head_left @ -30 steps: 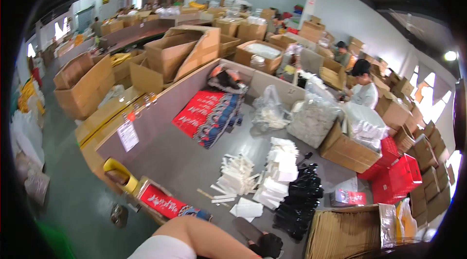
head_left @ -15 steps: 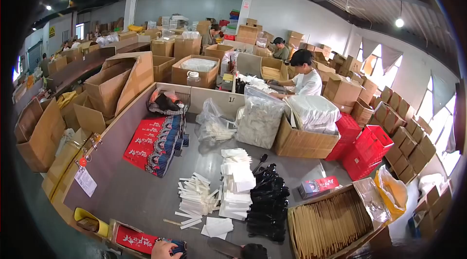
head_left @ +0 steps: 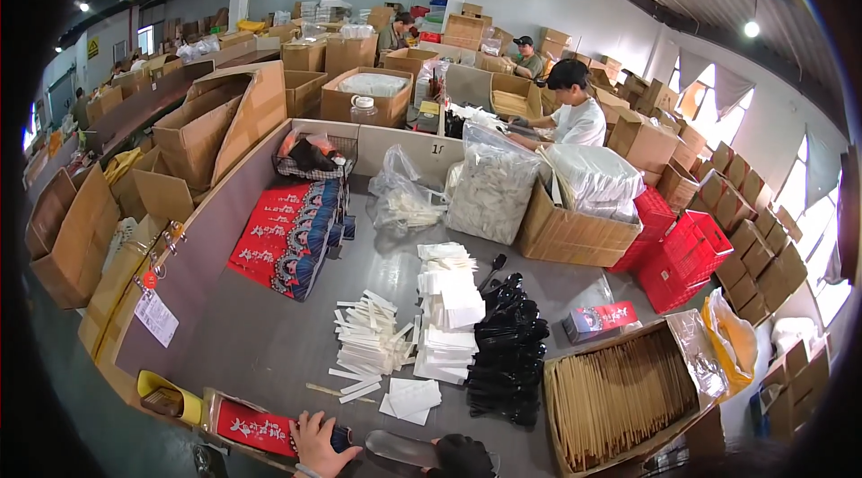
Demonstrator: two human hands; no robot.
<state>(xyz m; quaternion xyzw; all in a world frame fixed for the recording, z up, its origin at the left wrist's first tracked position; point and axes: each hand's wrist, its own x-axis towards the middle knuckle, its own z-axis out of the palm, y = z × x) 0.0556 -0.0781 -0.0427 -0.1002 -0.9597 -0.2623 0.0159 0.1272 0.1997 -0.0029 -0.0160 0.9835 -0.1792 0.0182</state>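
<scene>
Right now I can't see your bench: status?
Left hand on red packet. Right hand, dark-gloved, by a black scoop. Paper stacks beyond.

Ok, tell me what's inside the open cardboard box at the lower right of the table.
The cardboard box holds tightly packed rows of long tan paper-wrapped sticks, probably chopsticks. A clear plastic liner is folded back along its right side. Whatever lies beneath the top layer is covered.

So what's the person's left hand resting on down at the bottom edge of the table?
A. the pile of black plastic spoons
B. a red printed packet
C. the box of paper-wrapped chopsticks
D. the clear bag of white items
B: the left hand lies on the end of a red printed packet at the table's near edge, well apart from the black spoons farther right.
</scene>
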